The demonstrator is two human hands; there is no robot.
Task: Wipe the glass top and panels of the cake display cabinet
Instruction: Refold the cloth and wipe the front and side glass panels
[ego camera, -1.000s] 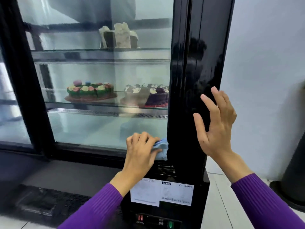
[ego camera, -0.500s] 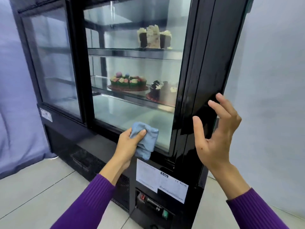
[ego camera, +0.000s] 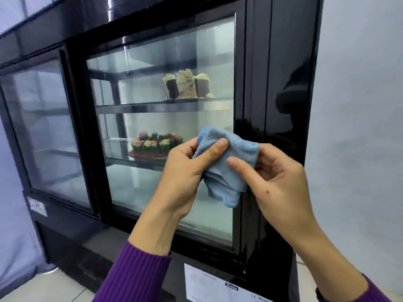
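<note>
Before the right-hand glass panel (ego camera: 165,118) of the black cake display cabinet (ego camera: 281,62), both hands hold a light blue cloth (ego camera: 226,168) bunched between them, clear of the glass. On the left hand (ego camera: 185,177), the thumb presses down across the cloth's upper left part while the fingers (ego camera: 192,149) curl behind it, so they are closed on the fabric. The right hand (ego camera: 281,188) pinches the cloth's right edge, its thumb lying on the front of the fabric and its fingers (ego camera: 268,158) tucked behind. A loose corner of the cloth hangs below the two hands. Both forearms come up from the near edge, each in a purple ribbed sleeve (ego camera: 135,273).

Behind the glass, on the upper shelf (ego camera: 152,105), stands a group of tall cake slices (ego camera: 186,86), dark and cream-coloured. On the shelf below sits a round cake (ego camera: 152,144) topped with coloured flowers, partly hidden by the left hand. A second glass panel (ego camera: 41,131) lies further left, with nothing clear behind it. Right of the hands runs the cabinet's glossy black corner post (ego camera: 257,83), showing dim reflections. A white label (ego camera: 218,286) is stuck on the black base beneath the hands, and a smaller worn sticker (ego camera: 37,207) sits on the base at far left. A pale wall (ego camera: 359,105) fills the right side, and pale floor tiles (ego camera: 43,288) show at the near left.
</note>
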